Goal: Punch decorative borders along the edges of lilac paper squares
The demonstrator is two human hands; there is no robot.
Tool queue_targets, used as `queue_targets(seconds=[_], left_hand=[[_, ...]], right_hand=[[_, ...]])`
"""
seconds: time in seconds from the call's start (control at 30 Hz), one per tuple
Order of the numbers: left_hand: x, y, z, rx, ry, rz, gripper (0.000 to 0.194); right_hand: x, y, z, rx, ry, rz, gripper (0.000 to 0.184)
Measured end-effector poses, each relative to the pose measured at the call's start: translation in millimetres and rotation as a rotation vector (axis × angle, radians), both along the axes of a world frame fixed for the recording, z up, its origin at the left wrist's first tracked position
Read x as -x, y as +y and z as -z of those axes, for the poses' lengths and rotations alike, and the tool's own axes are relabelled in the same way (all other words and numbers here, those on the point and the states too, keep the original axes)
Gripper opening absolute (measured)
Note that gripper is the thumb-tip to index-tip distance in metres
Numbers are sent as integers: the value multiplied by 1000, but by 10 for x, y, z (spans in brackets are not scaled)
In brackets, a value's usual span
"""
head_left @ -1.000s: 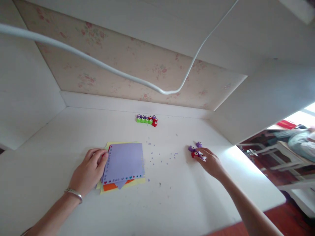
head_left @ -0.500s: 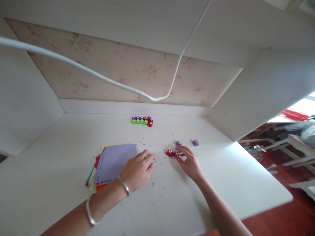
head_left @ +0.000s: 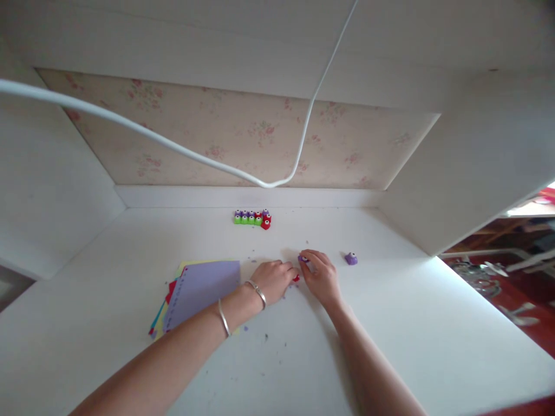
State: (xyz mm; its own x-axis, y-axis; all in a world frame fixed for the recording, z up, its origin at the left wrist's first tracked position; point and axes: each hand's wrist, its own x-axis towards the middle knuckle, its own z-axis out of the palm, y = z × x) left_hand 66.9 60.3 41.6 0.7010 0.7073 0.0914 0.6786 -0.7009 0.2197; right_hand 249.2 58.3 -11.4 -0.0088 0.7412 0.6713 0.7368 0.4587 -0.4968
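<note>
My right hand (head_left: 321,278) has its thumb and fingers closed around a small purple paper punch (head_left: 303,258) with a white button on top. Just left of it, the fingers of my left hand (head_left: 274,281) are closed on a red paper punch (head_left: 296,278), mostly covered by the fingertips. Another purple punch (head_left: 351,259) stands alone to the right. Under my left forearm lies a fanned stack of coloured paper, topped by a purple sheet (head_left: 208,283) with small punched holes along its left edge.
Toward the back, several green, purple and red punches (head_left: 251,219) stand packed in rows. Tiny paper scraps dot the white desk (head_left: 390,329). A white cable (head_left: 195,153) hangs across the view in front of floral wallpaper (head_left: 260,130). Side panels enclose the desk.
My left hand has moved right from beside the paper to the red punch. The right hand has shifted slightly left with a purple punch. One other purple punch nearby no longer shows.
</note>
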Motion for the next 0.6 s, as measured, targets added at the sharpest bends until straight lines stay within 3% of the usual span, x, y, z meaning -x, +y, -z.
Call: queue_targets(seconds=[0.13,0.37,0.6], left_hand=[[225,190,-66,-24,-7,-191,19],[923,962,-98,-77,28,-638,29],[1055,1212,108,-84,86,-747,31]], right_hand=[[-11,-25,24,19,-5,-11,18],[88,-25,23,143,-2,-26,19],[23,-60,45,273,-54,-9,26]])
